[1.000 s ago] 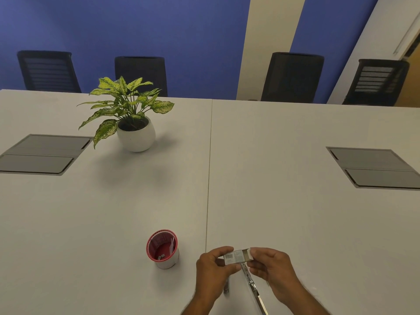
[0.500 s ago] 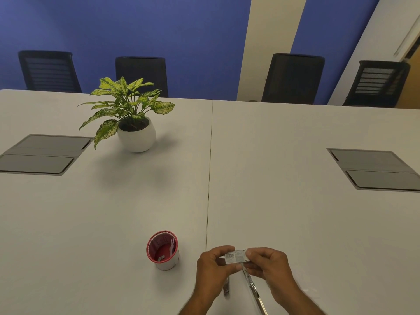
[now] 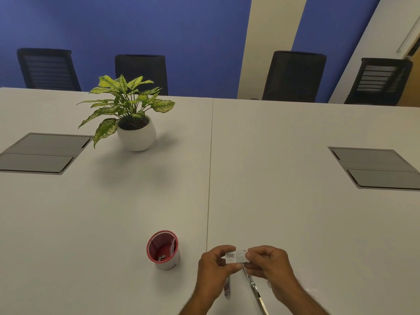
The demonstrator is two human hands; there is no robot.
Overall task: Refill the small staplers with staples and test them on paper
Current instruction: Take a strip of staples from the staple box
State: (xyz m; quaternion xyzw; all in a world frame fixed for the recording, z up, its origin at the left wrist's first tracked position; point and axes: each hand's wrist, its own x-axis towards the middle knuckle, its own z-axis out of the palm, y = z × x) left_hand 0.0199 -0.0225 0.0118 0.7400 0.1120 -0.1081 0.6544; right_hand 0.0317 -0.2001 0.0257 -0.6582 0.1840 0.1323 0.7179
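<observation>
White table: matte top made of two slabs meeting at a seam that runs from the far edge toward the person; it fills most of the head view.
Wall: blue, with a cream stripe right of centre.
Chairs: four black mesh-backed ones stand along the far edge of the table.
Cable hatches: two grey flush panels, one at the left edge and one at the right, well apart.
Potted plant: green speckled leaves in a round white pot, upright on the left slab, far from the hands.
Red cup: white outside, red rim and lining, standing left of the seam and near the left hand; a few small items lie inside, too small to name.
Left hand: fingers and thumb curled, pinching the left end of the staple box.
Right hand: fingers and thumb curled, pinching the right end of the same box.
Stapler: a slim metal piece on the table just beneath the right hand, reaching toward the bottom edge; a second short metal piece shows below the left hand.
Staple box: small, white, with a barcode facing up, held between the two hands above the table, just right of the seam.
</observation>
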